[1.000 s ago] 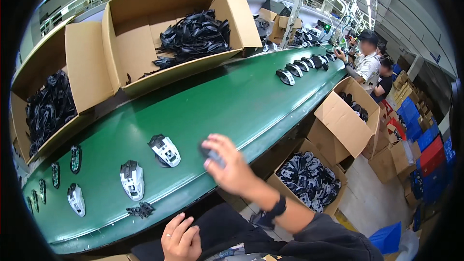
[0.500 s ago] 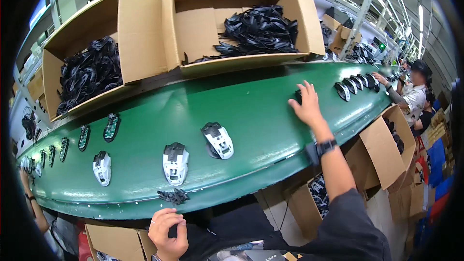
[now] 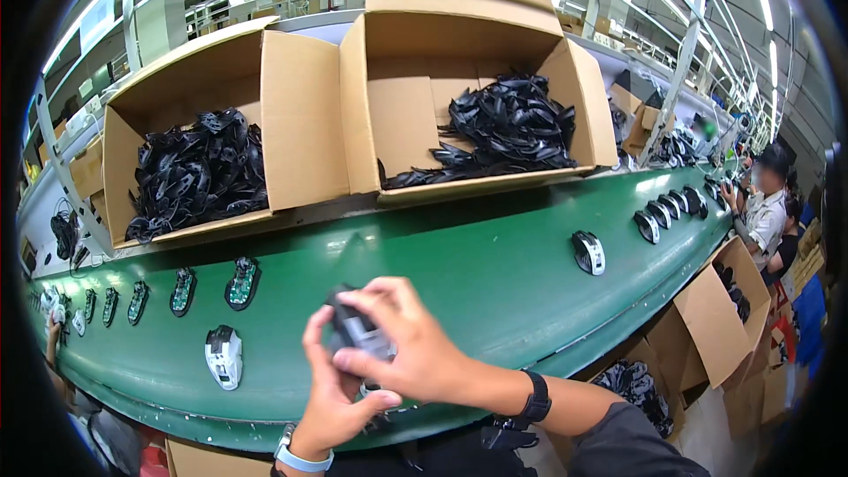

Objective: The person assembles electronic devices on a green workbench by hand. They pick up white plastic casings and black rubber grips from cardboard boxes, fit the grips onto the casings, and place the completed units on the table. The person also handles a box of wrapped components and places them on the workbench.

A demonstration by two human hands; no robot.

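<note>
Both my hands meet over the near middle of the green conveyor belt, holding a black-and-grey computer mouse [image 3: 360, 329] that is blurred by motion. My left hand [image 3: 329, 393] supports it from the left and below, thumb extended to the right. My right hand [image 3: 408, 349] grips it from above and the right, fingers curled over the shell. Parts beneath my hands are mostly covered. Left of them lies a white-and-black mouse shell [image 3: 223, 358]. Another mouse [image 3: 589, 253] lies farther right on the belt.
Mouse bases with green circuit boards [image 3: 241, 283] line the belt's left. Several mice [image 3: 669, 206] stand in a row at far right. Behind are cartons [image 3: 305, 115] of black plastic parts [image 3: 512, 124]. A co-worker [image 3: 767, 208] stands at the right; another person's hand [image 3: 53, 331] shows at far left.
My right hand has come from the far right of the belt to the middle, and my left hand has risen to meet it. Both now hold a mouse. The view has shifted.
</note>
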